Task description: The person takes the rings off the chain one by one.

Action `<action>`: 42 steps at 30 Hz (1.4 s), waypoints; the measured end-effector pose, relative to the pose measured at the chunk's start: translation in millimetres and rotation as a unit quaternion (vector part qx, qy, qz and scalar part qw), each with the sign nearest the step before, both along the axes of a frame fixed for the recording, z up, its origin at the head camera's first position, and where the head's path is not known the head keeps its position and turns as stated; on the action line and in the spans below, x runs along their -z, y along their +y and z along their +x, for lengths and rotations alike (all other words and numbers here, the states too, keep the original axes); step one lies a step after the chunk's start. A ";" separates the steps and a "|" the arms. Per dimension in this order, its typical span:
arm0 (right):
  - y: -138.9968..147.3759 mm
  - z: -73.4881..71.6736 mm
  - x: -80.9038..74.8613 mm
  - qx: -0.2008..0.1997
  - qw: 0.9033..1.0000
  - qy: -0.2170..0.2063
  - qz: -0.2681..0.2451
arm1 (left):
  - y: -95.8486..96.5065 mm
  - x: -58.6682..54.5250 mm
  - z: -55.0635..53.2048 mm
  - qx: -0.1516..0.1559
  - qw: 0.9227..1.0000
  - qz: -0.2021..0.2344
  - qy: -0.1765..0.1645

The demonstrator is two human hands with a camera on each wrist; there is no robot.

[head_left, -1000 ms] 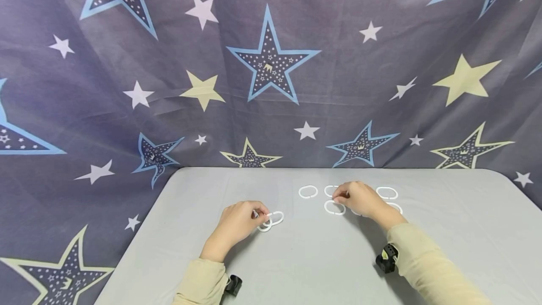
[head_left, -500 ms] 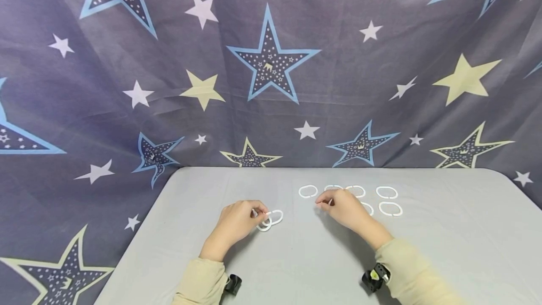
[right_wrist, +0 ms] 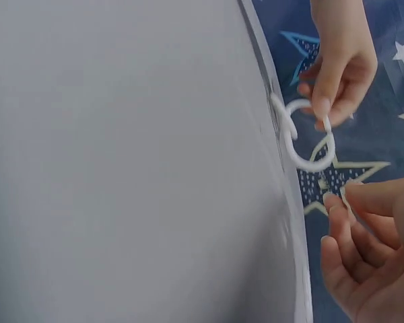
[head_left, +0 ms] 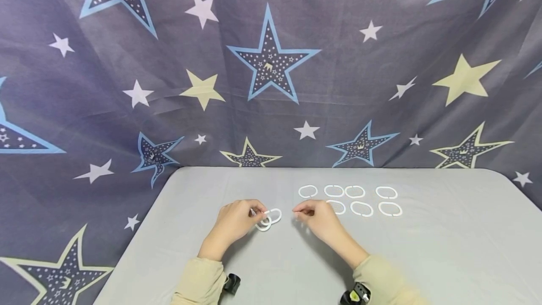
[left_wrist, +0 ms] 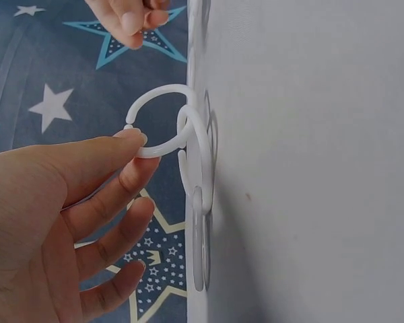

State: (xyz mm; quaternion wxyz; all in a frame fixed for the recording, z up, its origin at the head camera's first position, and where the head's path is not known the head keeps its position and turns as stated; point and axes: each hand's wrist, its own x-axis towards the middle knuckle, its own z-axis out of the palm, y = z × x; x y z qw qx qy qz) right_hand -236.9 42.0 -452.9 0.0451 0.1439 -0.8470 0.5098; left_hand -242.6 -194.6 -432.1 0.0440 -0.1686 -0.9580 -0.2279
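My left hand (head_left: 237, 220) pinches a white oval plastic ring (left_wrist: 163, 149) between thumb and index finger, beside the ring's small gap. A second white ring (left_wrist: 205, 161) is hooked through it, and a third ring (left_wrist: 198, 252) hangs below, edge-on in the left wrist view. My right hand (head_left: 323, 220) is just right of this short chain, apart from it. Its thumb and fingertips come together, half curled, and no ring shows between them in the right wrist view, where the right hand (right_wrist: 370, 249) sits below the held ring (right_wrist: 313, 165).
Several loose white rings lie in two rough rows on the grey table (head_left: 288, 267), right of centre. The nearest, a ring (head_left: 336, 207), is partly behind the right hand; another ring (head_left: 307, 191) lies farther back. A star-patterned cloth (head_left: 271, 121) hangs behind the table.
My right hand has moved left and nearer, away from the loose rings and towards the chain, uncovering the rings behind it. The left hand stays nearly still, pinching its ring.
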 end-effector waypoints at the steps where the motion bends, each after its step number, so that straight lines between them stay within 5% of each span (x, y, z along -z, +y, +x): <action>1: -3.2 1.3 0.4 -0.001 1.000 -0.005 -0.012 | -0.1 0.2 -0.1 0.000 1.000 0.000 0.000; 11: -33.2 7.4 8.4 -0.019 0.992 -0.087 -0.088 | -2.5 0.4 -0.9 -0.010 1.000 0.002 -0.003; 29: -62.4 15.9 12.3 -0.019 0.979 -0.147 -0.138 | -7.2 -6.6 0.8 -0.021 1.000 0.010 0.010; 42: -71.6 10.1 9.9 0.006 0.986 -0.134 -0.099 | -7.2 -9.5 -1.8 -0.023 0.999 0.020 0.010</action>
